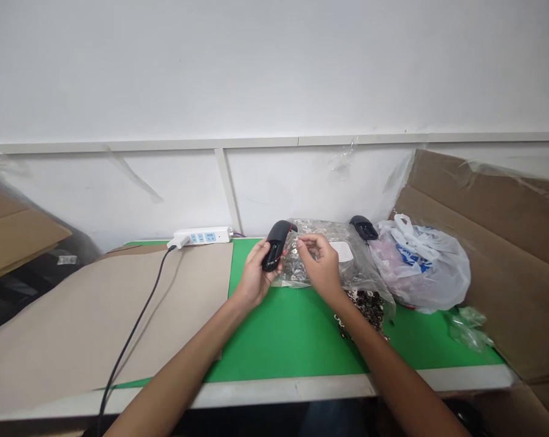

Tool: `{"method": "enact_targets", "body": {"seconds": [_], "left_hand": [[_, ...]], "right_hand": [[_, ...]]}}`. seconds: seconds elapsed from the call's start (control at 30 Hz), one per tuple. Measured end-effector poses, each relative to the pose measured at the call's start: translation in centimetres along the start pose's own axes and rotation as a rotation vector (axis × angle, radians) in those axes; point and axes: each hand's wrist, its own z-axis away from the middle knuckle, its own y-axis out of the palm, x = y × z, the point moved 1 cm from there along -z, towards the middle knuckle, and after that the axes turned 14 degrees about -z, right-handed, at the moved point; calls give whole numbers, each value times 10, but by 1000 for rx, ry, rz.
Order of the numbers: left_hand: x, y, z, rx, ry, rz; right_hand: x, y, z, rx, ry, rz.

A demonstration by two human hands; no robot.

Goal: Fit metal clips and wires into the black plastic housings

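My left hand [255, 276] is closed round a black device with red trim [277, 243], shaped like a computer mouse, with an open recess in its lower part. Just right of it, my right hand [319, 262] has thumb and fingertips pinched together beside a small round silvery piece [294, 247]. Behind both hands lies a clear plastic bag of small metal parts [297, 273] with a white label [342, 251]. A loose pile of small dark and silvery parts [368, 308] rests on the green mat, partly covered by my right forearm.
Another black device [364, 227] sits on the clear bag, near a white plastic bag [432, 267]. A power strip [206, 235] with a black cable [140, 315] crosses brown paper [183, 303] at left. Cardboard [484, 261] stands at right.
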Motion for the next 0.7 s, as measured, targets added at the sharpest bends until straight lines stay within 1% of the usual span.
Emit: {"method": "enact_targets", "body": {"seconds": [0.1, 0.2, 0.33, 0.53, 0.7], "left_hand": [[-2, -3, 0, 2, -22, -22], [-4, -5, -1, 0, -6, -14], [-7, -6, -2, 61, 6, -16], [-9, -9, -2, 113, -82, -21], [-7, -7, -1, 138, -108, -5]], "right_hand": [[-3, -1, 0, -16, 36, -15], [-4, -3, -1, -39, 53, -42], [-2, -7, -5, -104, 61, -80], [3, -10, -9, -158, 99, -139], [5, -10, -8, -163, 103, -136]]}}
